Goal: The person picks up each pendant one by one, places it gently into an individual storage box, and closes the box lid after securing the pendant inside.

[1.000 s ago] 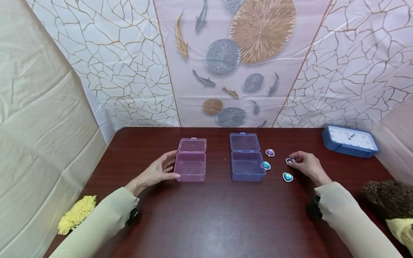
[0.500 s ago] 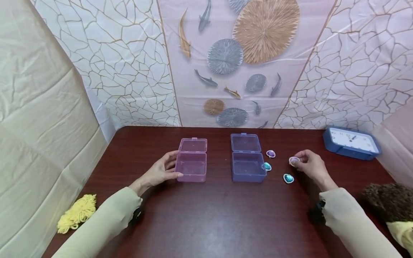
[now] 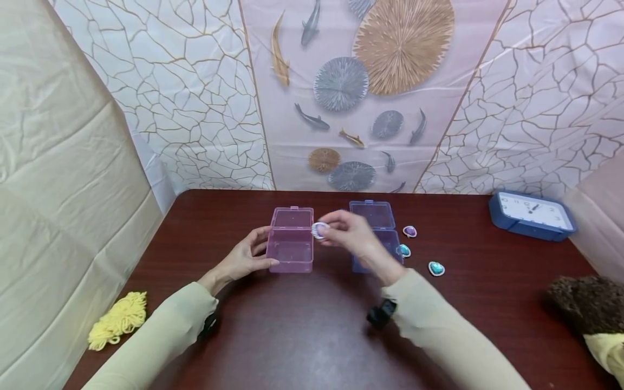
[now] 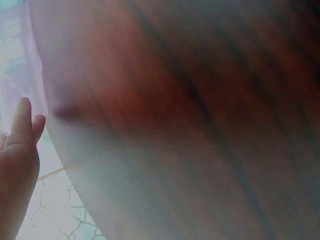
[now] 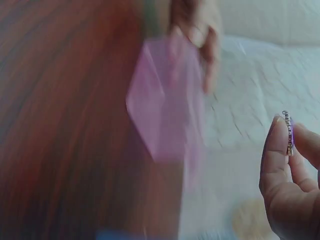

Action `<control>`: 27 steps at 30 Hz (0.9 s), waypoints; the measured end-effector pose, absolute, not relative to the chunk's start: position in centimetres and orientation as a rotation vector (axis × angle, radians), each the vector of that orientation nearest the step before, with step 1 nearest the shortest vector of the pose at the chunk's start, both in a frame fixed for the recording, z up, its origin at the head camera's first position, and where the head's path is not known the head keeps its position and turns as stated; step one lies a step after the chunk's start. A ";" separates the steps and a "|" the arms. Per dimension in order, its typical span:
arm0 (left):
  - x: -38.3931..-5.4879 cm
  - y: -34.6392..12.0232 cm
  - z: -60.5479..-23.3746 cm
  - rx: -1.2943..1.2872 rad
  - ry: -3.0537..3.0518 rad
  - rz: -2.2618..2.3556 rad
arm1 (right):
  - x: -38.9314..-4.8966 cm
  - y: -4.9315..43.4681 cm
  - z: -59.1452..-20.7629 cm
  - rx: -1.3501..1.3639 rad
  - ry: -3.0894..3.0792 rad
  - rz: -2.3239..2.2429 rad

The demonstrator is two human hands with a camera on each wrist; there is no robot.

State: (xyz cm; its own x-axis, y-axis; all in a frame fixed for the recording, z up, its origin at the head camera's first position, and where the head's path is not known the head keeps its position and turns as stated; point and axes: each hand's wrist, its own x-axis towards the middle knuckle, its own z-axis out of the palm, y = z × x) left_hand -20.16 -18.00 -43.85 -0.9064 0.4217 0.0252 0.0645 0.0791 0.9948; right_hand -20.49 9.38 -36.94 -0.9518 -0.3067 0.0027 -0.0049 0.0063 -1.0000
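Note:
In the head view my right hand (image 3: 348,233) pinches a purple gem (image 3: 319,231) with a white beaded rim. It hangs just off the right edge of the open pink plastic box (image 3: 290,252), near its hinge. The right wrist view shows the gem edge-on between thumb and fingers. My left hand (image 3: 246,254) holds the pink box at its left side, thumb at the front corner. An open blue plastic box (image 3: 370,215) lies partly behind my right forearm. To its right are another purple gem (image 3: 409,232) and two teal gems (image 3: 436,268), (image 3: 404,251).
A blue clock (image 3: 532,214) stands at the table's back right. Yellow yarn (image 3: 118,320) lies at the left edge. Something brown and fluffy (image 3: 585,303) is at the right edge. A patterned cloth (image 3: 341,108) hangs behind the dark red table (image 3: 302,336).
My right hand has lifted the purple gem from the right side of the table and carried it left, past the blue box, to the pink box. My left hand stays at the pink box.

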 end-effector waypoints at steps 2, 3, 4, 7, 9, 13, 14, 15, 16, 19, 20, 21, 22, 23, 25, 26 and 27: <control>-20.2 -17.9 -44.0 0.493 2.099 1.893 | -20.6 6.9 -37.3 -0.328 2.043 -1.987; -20.2 -17.9 -44.0 0.494 2.096 1.890 | -20.8 5.9 -37.6 -0.323 2.038 -1.953; -20.2 -17.8 -44.1 0.495 2.094 1.887 | -20.9 5.0 -37.8 -0.323 2.040 -1.917; -20.1 -17.7 -44.2 0.495 2.089 1.879 | -21.3 3.2 -38.5 -0.337 2.073 -1.796; -20.0 -17.7 -44.2 0.489 2.084 1.886 | -21.5 2.4 -38.8 -0.350 2.120 -1.721; -20.0 -17.8 -44.1 0.491 2.084 1.894 | -21.7 1.3 -39.1 -0.374 2.192 -1.598; -20.0 -17.8 -44.0 0.493 2.084 1.895 | -21.7 1.1 -39.1 -0.376 2.200 -1.581; -20.0 -17.8 -44.0 0.492 2.083 1.894 | -21.7 0.9 -39.1 -0.378 2.200 -1.567; -20.0 -17.8 -43.9 0.492 2.084 1.892 | -21.7 0.8 -39.2 -0.381 2.200 -1.556; -20.0 -17.8 -43.8 0.489 2.087 1.879 | -21.9 0.4 -39.3 -0.394 2.225 -1.501; -20.0 -17.9 -43.8 0.488 2.091 1.875 | -21.9 0.4 -39.4 -0.406 2.242 -1.474; -20.0 -17.9 -43.7 0.487 2.095 1.871 | -22.0 0.3 -39.4 -0.420 2.260 -1.440; -20.0 -18.0 -43.7 0.490 2.101 1.867 | -22.0 0.2 -39.4 -0.434 2.276 -1.408; -20.0 -18.0 -43.7 0.492 2.104 1.864 | -22.1 0.1 -39.4 -0.449 2.298 -1.368; -20.1 -18.1 -43.7 0.493 2.108 1.862 | -22.2 -0.1 -39.3 -0.492 2.345 -1.281; -20.1 -18.1 -43.7 0.494 2.110 1.862 | -22.3 -0.2 -39.4 -0.519 2.373 -1.233; -20.1 -18.2 -43.7 0.495 2.109 1.862 | -22.4 -0.3 -39.4 -0.542 2.397 -1.187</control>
State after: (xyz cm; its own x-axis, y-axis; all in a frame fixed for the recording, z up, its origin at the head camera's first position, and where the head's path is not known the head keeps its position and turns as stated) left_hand -20.10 -18.18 -43.71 -0.9008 0.4341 0.0140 0.0678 0.1088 0.9918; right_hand -22.36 -0.32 -39.38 -0.8407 -0.5083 -0.1866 -0.1599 0.5623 -0.8114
